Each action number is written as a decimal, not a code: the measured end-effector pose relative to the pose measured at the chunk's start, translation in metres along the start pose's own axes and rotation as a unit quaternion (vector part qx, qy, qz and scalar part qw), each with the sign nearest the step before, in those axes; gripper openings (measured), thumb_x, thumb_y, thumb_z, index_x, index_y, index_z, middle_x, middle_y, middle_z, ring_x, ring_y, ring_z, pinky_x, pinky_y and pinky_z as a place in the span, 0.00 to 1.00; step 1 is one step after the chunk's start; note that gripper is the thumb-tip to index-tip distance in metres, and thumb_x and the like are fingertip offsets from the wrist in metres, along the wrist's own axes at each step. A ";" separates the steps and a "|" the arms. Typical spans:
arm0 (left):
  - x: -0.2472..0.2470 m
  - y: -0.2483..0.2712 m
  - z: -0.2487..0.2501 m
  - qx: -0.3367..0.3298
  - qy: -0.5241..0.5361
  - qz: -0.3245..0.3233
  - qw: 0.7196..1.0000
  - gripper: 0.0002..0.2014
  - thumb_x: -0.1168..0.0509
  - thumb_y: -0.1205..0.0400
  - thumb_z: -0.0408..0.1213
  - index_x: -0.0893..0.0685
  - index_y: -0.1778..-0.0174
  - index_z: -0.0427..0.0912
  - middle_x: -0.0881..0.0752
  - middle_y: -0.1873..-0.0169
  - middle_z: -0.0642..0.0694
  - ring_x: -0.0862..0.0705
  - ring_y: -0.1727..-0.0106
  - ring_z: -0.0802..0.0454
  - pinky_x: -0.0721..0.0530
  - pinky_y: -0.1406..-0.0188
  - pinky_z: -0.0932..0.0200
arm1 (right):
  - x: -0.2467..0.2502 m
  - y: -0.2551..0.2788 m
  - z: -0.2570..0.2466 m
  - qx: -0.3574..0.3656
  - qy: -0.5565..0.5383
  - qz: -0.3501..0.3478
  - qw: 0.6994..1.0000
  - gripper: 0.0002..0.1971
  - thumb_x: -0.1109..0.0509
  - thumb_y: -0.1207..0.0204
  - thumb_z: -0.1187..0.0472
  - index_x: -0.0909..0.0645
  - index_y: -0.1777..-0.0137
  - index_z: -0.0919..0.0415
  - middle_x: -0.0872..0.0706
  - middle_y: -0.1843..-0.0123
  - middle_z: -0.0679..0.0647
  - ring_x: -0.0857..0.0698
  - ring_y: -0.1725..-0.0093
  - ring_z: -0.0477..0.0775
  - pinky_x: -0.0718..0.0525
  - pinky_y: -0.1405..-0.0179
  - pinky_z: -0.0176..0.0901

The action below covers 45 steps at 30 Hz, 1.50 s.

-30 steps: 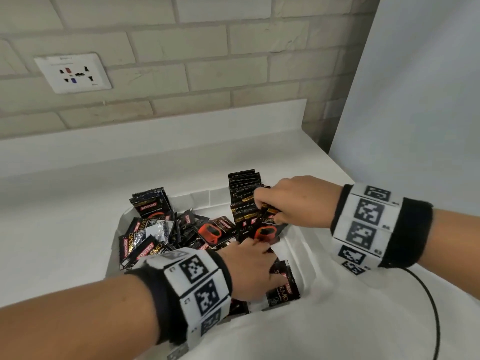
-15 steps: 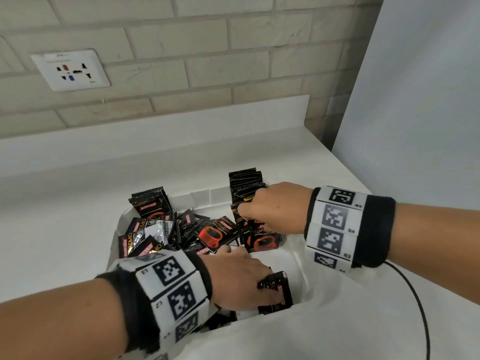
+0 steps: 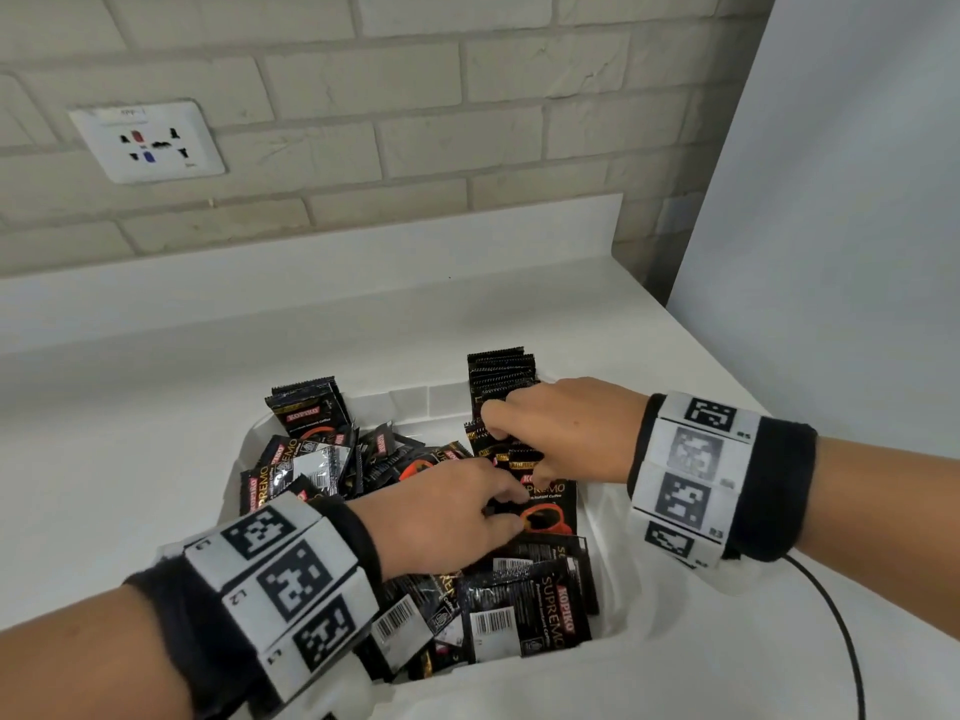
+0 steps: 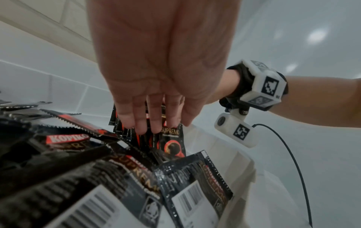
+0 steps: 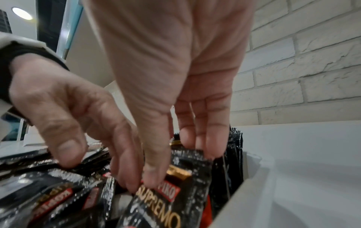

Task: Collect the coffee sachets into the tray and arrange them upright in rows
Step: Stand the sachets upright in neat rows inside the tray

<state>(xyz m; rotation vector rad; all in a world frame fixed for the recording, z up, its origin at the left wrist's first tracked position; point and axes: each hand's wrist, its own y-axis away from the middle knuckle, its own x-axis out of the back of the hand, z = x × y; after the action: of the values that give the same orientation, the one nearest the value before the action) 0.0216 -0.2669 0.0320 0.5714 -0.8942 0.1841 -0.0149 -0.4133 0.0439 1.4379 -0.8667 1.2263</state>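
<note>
A white tray [image 3: 415, 402] on the counter holds black Kopiko Supremo sachets. Several stand upright in a row [image 3: 501, 374] along its right side. Loose sachets [image 3: 519, 610] lie flat in a heap at the front and left. My right hand [image 3: 514, 449] pinches the top of the row's front sachet [image 5: 175, 189], thumb on its label and fingers behind its top edge. My left hand [image 3: 498, 506] reaches in from the left with fairly straight fingers [image 4: 140, 123] resting against the front of that same row [image 4: 173, 138]. Its thumb presses on a loose sachet [image 5: 64, 171].
A short upright bunch of sachets [image 3: 309, 407] leans at the tray's back left corner. The white counter [image 3: 130, 459] runs to a brick wall with a socket plate [image 3: 148, 142]. A white panel [image 3: 831, 252] stands at the right. A black cable [image 3: 841, 641] trails from my right wrist.
My left hand has moved off the loose sachets at the tray's front and forward to the upright row. My right hand has stayed at the row, shifting slightly left.
</note>
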 end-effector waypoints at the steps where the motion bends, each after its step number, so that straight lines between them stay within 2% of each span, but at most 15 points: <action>1: 0.000 -0.001 0.000 0.007 0.000 -0.004 1.000 0.21 0.42 0.14 0.43 0.30 0.24 0.48 0.25 0.30 0.52 0.26 0.32 0.59 0.36 0.46 0.76 | 0.000 0.001 0.000 -0.003 -0.012 0.007 1.000 0.24 0.28 0.26 0.56 0.34 0.35 0.58 0.23 0.41 0.54 0.27 0.56 0.51 0.32 0.65 0.41; 7: -0.006 -0.002 0.002 0.024 0.019 -0.021 0.999 0.23 0.41 0.15 0.42 0.33 0.23 0.51 0.26 0.30 0.53 0.25 0.35 0.58 0.32 0.42 0.73 | 0.013 0.019 0.017 -0.078 -0.148 0.093 0.982 0.18 0.29 0.27 0.50 0.27 0.40 0.53 0.28 0.60 0.39 0.29 0.63 0.38 0.32 0.67 0.29; 11: -0.006 0.000 -0.001 0.052 0.079 0.012 0.995 0.12 0.38 0.16 0.41 0.23 0.37 0.53 0.24 0.48 0.56 0.24 0.52 0.62 0.25 0.54 0.74 | 0.009 0.036 0.034 -0.171 -0.276 0.134 0.936 0.13 0.27 0.27 0.53 0.25 0.47 0.49 0.19 0.57 0.44 0.23 0.62 0.36 0.25 0.59 0.32; 13: -0.003 0.002 -0.002 0.072 0.137 0.057 0.986 0.04 0.36 0.18 0.41 0.25 0.52 0.52 0.24 0.55 0.54 0.24 0.62 0.62 0.24 0.63 0.71 | 0.004 0.043 0.037 -0.203 -0.352 0.125 0.905 0.14 0.27 0.28 0.54 0.26 0.45 0.47 0.19 0.52 0.45 0.20 0.57 0.40 0.23 0.54 0.34; 15: 0.001 0.003 -0.001 0.099 0.185 0.106 0.972 0.09 0.34 0.19 0.41 0.30 0.55 0.52 0.24 0.53 0.51 0.25 0.64 0.61 0.27 0.68 0.70 | 0.000 0.048 0.035 -0.217 -0.447 0.105 0.861 0.19 0.28 0.26 0.56 0.28 0.37 0.48 0.20 0.45 0.47 0.18 0.51 0.43 0.21 0.49 0.35; 20: 0.004 0.001 0.002 0.148 0.338 0.184 0.911 0.26 0.30 0.22 0.40 0.38 0.35 0.49 0.29 0.39 0.50 0.25 0.46 0.58 0.26 0.49 0.62 | -0.004 0.051 0.020 -0.205 -0.610 0.083 0.761 0.29 0.34 0.23 0.59 0.38 0.23 0.53 0.27 0.30 0.54 0.25 0.31 0.48 0.30 0.29 0.41; 23: 0.001 -0.002 0.006 0.145 0.393 0.165 0.893 0.38 0.31 0.21 0.36 0.47 0.21 0.47 0.29 0.56 0.60 0.24 0.60 0.68 0.24 0.58 0.72 | -0.006 0.047 0.011 -0.194 -0.654 0.077 0.727 0.32 0.36 0.22 0.59 0.45 0.20 0.54 0.32 0.25 0.54 0.31 0.26 0.49 0.37 0.24 0.41; 25: 0.000 -0.002 0.010 0.142 0.411 0.139 0.890 0.41 0.33 0.21 0.31 0.52 0.18 0.45 0.30 0.63 0.61 0.27 0.72 0.73 0.26 0.78 0.81 | -0.009 0.043 0.006 -0.187 -0.655 0.074 0.728 0.34 0.37 0.21 0.59 0.49 0.19 0.54 0.38 0.20 0.55 0.38 0.22 0.49 0.39 0.26 0.37; 28: -0.002 -0.004 0.016 0.129 0.425 0.114 0.889 0.31 0.35 0.20 0.28 0.43 0.27 0.48 0.31 0.65 0.57 0.28 0.70 0.68 0.30 0.87 0.80 | -0.014 0.038 -0.001 -0.184 -0.647 0.074 0.736 0.35 0.37 0.20 0.58 0.53 0.19 0.53 0.40 0.20 0.47 0.39 0.22 0.43 0.37 0.36 0.28; 30: -0.004 -0.009 0.017 0.133 0.444 0.107 0.880 0.24 0.36 0.20 0.27 0.44 0.41 0.50 0.30 0.65 0.56 0.27 0.67 0.64 0.29 0.87 0.79 | -0.018 0.036 -0.003 -0.176 -0.658 0.082 0.728 0.29 0.38 0.20 0.60 0.46 0.22 0.48 0.31 0.34 0.36 0.29 0.36 0.32 0.31 0.49 0.14; 32: -0.004 -0.013 0.018 0.139 0.461 0.101 0.871 0.20 0.37 0.20 0.25 0.42 0.49 0.48 0.28 0.62 0.53 0.26 0.64 0.62 0.26 0.84 0.77 | -0.016 0.035 -0.006 -0.177 -0.673 0.085 0.713 0.19 0.38 0.19 0.63 0.37 0.40 0.36 0.28 0.50 0.33 0.22 0.57 0.24 0.26 0.65 0.14; 34: -0.006 -0.017 0.017 0.138 0.469 0.101 0.866 0.18 0.38 0.21 0.24 0.37 0.46 0.48 0.23 0.56 0.49 0.23 0.60 0.60 0.23 0.76 0.71 | -0.018 0.033 -0.010 -0.170 -0.690 0.085 0.699 0.18 0.38 0.20 0.64 0.35 0.43 0.36 0.23 0.51 0.36 0.19 0.59 0.24 0.21 0.61 0.18; 36: -0.009 -0.020 0.016 0.126 0.467 0.105 0.869 0.21 0.39 0.22 0.24 0.35 0.36 0.44 0.20 0.50 0.44 0.20 0.56 0.57 0.23 0.69 0.67 | -0.025 0.029 -0.016 -0.168 -0.687 0.091 0.701 0.24 0.36 0.20 0.62 0.38 0.28 0.45 0.19 0.40 0.46 0.18 0.44 0.36 0.19 0.44 0.33; 40: -0.011 -0.021 0.017 0.100 0.458 0.109 0.877 0.24 0.41 0.23 0.23 0.37 0.32 0.43 0.20 0.55 0.47 0.20 0.60 0.59 0.22 0.71 0.68 | -0.031 0.019 -0.028 -0.200 -0.702 0.131 0.671 0.28 0.36 0.20 0.60 0.43 0.24 0.46 0.19 0.36 0.49 0.18 0.39 0.47 0.21 0.35 0.49; 45: -0.005 -0.017 0.020 0.102 0.435 0.089 0.890 0.22 0.45 0.20 0.19 0.42 0.54 0.55 0.36 0.67 0.55 0.24 0.83 0.75 0.32 0.89 0.80 | -0.028 0.016 -0.025 -0.233 -0.713 0.154 0.643 0.10 0.42 0.18 0.54 0.39 0.53 0.37 0.25 0.56 0.33 0.19 0.60 0.31 0.22 0.58 0.30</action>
<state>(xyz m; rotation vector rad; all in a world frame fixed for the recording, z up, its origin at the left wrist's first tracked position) 0.0115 -0.2915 0.0311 0.5226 -0.0431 0.6518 -0.0421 -0.3947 0.0201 1.6636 -2.3325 -0.3020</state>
